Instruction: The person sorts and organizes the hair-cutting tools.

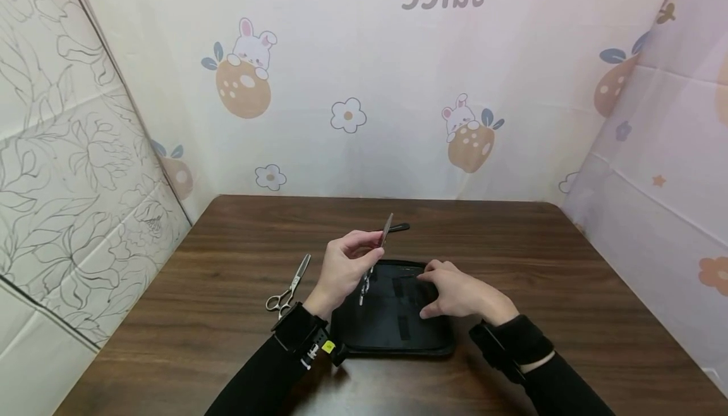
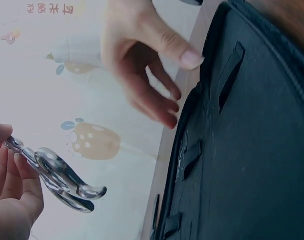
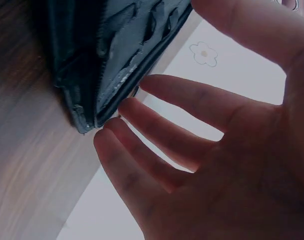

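My left hand [image 1: 347,267] pinches a pair of shiny metal scissors [image 2: 62,180] near the middle, between thumb and fingers. The blades [image 1: 388,225] point up and away, and the curved finger loops hang below the hand. Under both hands lies a black zip case [image 1: 375,327], its inside showing elastic loops [image 2: 231,75]. My right hand [image 1: 457,293] is over the case's far right part with fingers spread and nothing in them. In the right wrist view its fingertips [image 3: 109,137] are close to the case's zipped edge.
A second pair of metal scissors [image 1: 292,286] lies on the brown wooden table [image 1: 227,315], left of the case. Beyond the case is a slim black object [image 1: 400,227], partly behind the held blades. Patterned cloth [image 1: 352,55] hangs behind the table.
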Demonstrator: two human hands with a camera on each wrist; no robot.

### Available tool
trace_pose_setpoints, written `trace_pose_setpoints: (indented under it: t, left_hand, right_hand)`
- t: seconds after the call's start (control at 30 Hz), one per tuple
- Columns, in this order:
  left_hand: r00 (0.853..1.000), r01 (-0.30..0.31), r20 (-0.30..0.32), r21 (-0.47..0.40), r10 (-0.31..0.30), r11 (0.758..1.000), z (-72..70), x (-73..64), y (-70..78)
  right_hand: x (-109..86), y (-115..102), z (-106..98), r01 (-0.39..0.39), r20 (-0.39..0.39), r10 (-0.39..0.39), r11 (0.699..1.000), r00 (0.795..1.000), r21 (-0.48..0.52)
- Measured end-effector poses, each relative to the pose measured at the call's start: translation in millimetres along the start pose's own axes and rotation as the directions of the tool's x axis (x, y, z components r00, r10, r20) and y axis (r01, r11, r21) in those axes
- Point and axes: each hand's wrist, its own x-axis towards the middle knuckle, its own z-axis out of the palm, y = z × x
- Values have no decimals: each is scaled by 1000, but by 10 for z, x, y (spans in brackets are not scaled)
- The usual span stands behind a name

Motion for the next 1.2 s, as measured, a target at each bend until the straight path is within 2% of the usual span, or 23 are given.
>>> trace_pose_setpoints:
  t: [0.17, 0.47, 0.8, 1.2]
  left_hand:
    - [999, -26, 26, 64, 25, 998, -50, 18, 9]
    - [999, -36, 35, 121, 32, 992, -127, 39, 8]
    - [997, -47, 61, 180, 37, 983, -201, 73, -23]
    - [997, -46, 65, 243, 31, 969, -350, 95, 58]
  right_hand:
    - [-7, 34, 31, 10, 34, -11, 999, 999, 34]
    - [-14, 86, 83, 32, 44, -34, 998, 998, 53]
    - [-25, 74, 120, 21, 46, -23, 999, 999, 32]
    - [-53, 20, 152, 16, 39, -17, 1000, 999, 12]
